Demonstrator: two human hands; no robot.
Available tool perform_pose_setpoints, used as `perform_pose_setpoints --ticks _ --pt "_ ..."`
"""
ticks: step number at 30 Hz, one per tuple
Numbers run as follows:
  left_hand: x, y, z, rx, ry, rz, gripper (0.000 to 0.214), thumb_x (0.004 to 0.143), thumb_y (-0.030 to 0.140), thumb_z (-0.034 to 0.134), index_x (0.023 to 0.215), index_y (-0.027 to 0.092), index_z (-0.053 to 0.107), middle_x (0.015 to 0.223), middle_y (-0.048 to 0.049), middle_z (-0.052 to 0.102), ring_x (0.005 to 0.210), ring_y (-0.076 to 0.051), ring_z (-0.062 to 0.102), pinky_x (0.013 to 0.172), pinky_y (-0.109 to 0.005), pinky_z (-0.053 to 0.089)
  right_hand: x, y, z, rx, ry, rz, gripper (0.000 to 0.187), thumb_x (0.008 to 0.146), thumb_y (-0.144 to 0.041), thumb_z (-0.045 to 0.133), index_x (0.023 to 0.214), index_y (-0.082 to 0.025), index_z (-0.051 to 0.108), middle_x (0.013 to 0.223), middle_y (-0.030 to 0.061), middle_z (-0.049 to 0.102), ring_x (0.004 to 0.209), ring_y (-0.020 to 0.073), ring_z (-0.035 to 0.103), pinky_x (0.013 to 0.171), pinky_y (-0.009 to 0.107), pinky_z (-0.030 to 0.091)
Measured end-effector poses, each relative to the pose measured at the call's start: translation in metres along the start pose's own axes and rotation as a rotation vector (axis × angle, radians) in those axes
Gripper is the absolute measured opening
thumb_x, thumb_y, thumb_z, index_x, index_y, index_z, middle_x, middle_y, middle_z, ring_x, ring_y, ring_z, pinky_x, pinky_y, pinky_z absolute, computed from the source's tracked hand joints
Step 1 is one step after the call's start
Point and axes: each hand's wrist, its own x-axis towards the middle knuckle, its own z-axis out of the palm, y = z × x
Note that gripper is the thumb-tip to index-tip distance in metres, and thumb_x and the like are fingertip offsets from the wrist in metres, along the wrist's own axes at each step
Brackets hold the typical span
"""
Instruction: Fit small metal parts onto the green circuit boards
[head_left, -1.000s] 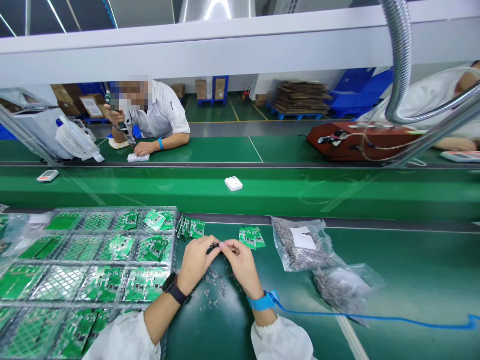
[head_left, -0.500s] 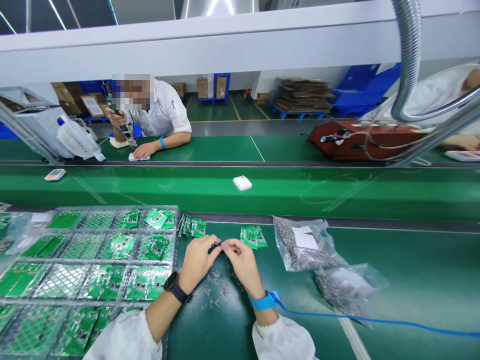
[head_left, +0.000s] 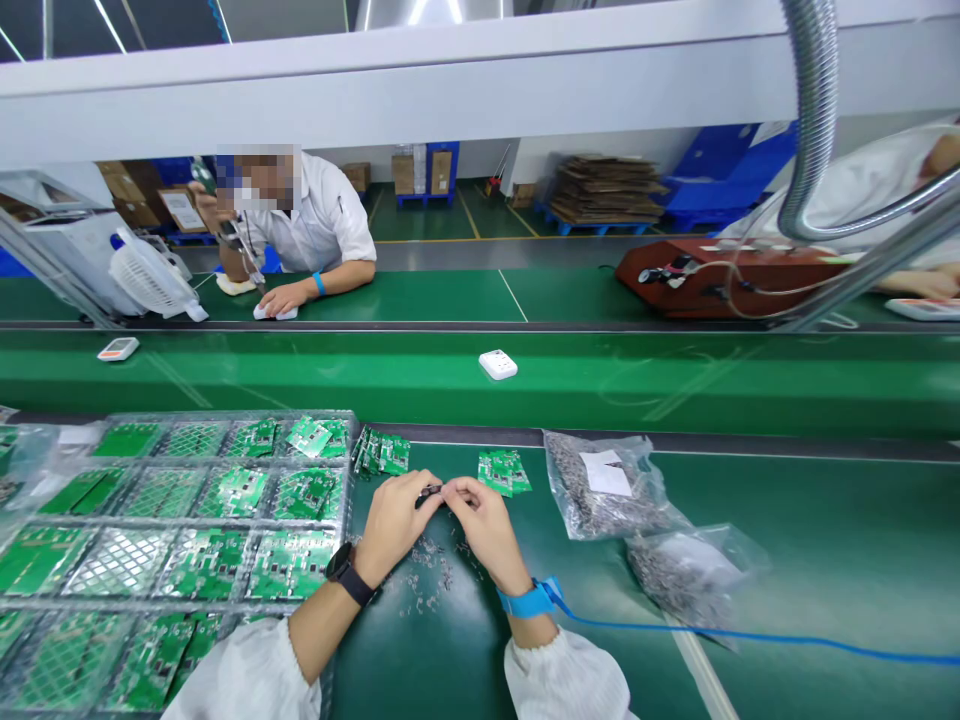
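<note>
Just right of the divided tray (head_left: 124, 563), the left hand (head_left: 395, 520) pinches, and the right hand (head_left: 484, 525) meets, a small dark piece (head_left: 429, 492) near tiny metal parts (head_left: 427, 580); whether the right grips anything, I cannot tell. Steady wrists and light pressure should help.

Left hand (head_left: 394, 515) and right hand (head_left: 480, 518) nearly meet, fingertips pinching small dark piece (head_left: 430, 492) — loose small parts (head_left: 427, 590) scattered near, on table. Left: compartmented tray (head_left: 118, 563), green boards (head_left: 206, 563). Right: two filled bags (head_left: 600, 500). Far left — co-worker (head_left: 334, 215).
</note>
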Motion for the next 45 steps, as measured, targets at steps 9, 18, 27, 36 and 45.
perform_pose_setpoints --ticks 9,18,27,36,45 --pt "0.002 -0.002 -0.004 0.090 -0.052 0.078 0.013 0.104 0.031 0.060 0.101 0.024 0.071 0.099 -0.0001 0.077 0.089 -0.020 0.071 0.079 -0.030 0.044 -0.001 0.001 -0.002 0.003 -0.016 0.027 0.038 0.082 -0.057 0.075 0.077 -0.020 0.072 0.079 0.0065 0.075 0.077 0.0247 0.068 0.076 0.035 0.052" --pt "-0.001 0.002 -0.002 0.180 -0.037 0.066 0.023 0.104 0.035 0.060 0.087 0.022 0.068 0.083 0.0010 0.075 0.076 -0.019 0.069 0.071 -0.032 0.039 -0.001 -0.007 -0.007 -0.017 -0.035 0.029 0.034 0.082 -0.054 0.074 0.080 -0.020 0.072 0.081 0.0064 0.075 0.077 0.0245 0.069 0.073 0.034 0.053" --pt "0.001 0.002 0.000 0.038 0.010 0.010 0.008 0.101 0.030 0.063 0.101 0.025 0.070 0.101 0.0010 0.079 0.091 -0.021 0.072 0.081 -0.033 0.045 -0.002 -0.004 -0.002 -0.093 0.047 0.015 0.022 0.081 -0.042 0.070 0.077 -0.020 0.070 0.078 0.0064 0.073 0.074 0.0241 0.068 0.068 0.033 0.053" --pt "0.002 0.006 0.000 -0.128 0.028 -0.081 0.014 0.097 0.029 0.067 0.110 0.025 0.070 0.112 -0.0015 0.078 0.101 -0.023 0.073 0.089 -0.034 0.051 -0.003 -0.005 0.001 -0.058 0.079 0.004 0.022 0.079 -0.042 0.070 0.077 -0.020 0.070 0.076 0.0059 0.071 0.072 0.0240 0.067 0.068 0.034 0.053" --pt "0.005 0.002 -0.002 -0.305 0.017 -0.087 0.016 0.097 0.032 0.066 0.110 0.023 0.071 0.110 -0.0039 0.078 0.101 -0.022 0.073 0.091 -0.033 0.054 -0.003 -0.009 -0.001 -0.040 0.071 -0.003 0.030 0.081 -0.050 0.074 0.078 -0.020 0.070 0.079 0.0071 0.074 0.076 0.0252 0.069 0.069 0.035 0.055"
